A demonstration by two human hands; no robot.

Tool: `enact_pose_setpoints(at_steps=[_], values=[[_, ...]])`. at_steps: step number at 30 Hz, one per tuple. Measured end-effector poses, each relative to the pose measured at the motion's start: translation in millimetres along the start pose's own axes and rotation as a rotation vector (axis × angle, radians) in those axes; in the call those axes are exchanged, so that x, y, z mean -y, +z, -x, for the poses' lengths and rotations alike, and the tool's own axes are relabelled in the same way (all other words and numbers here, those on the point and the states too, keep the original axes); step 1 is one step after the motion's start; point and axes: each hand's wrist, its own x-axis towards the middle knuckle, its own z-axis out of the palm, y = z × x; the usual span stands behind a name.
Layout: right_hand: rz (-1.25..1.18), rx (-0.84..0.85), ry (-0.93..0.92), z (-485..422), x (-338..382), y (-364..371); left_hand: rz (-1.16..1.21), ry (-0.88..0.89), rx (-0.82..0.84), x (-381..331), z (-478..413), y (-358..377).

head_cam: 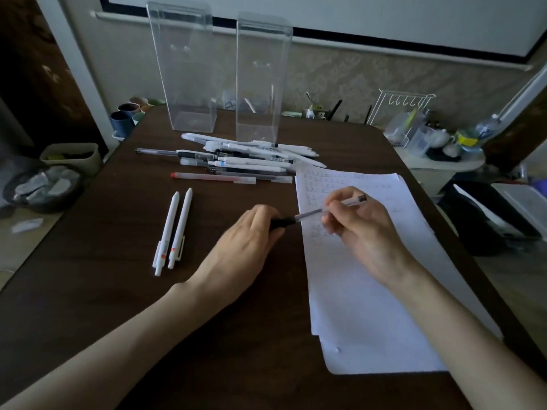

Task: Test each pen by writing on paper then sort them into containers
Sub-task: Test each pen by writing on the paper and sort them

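Clear pen (310, 215) hangs over paper's (370, 306) left edge. L hand (248, 241) grips its black cap (282, 223); R hand (364, 232) pinches barrel.

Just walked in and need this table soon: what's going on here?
A person is testing pens. The right hand pinches a clear pen over the scribbled paper while the left hand holds its black end. Two white pens lie set aside; a pile waits before two clear containers, seemingly empty.
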Motion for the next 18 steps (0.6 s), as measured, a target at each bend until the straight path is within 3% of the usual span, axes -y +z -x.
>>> enact_pose_setpoints(at_steps=[3,6,14,18], values=[[0.045,0.085,-0.018,2.0,-6.5,0.1,0.084,0.014,0.067,-16.5,-8.4,13.5],[0.082,0.038,-0.034,2.1,-13.0,1.5,0.115,0.027,0.086,-21.1,-17.8,25.1],[-0.023,0.044,-0.057,-2.1,-19.2,2.7,-0.082,0.004,0.007,-19.9,-13.3,18.1],[-0.075,-0.129,-0.107,-5.7,-11.3,-16.8,-0.078,-0.087,0.040,-23.4,-13.4,16.2]])
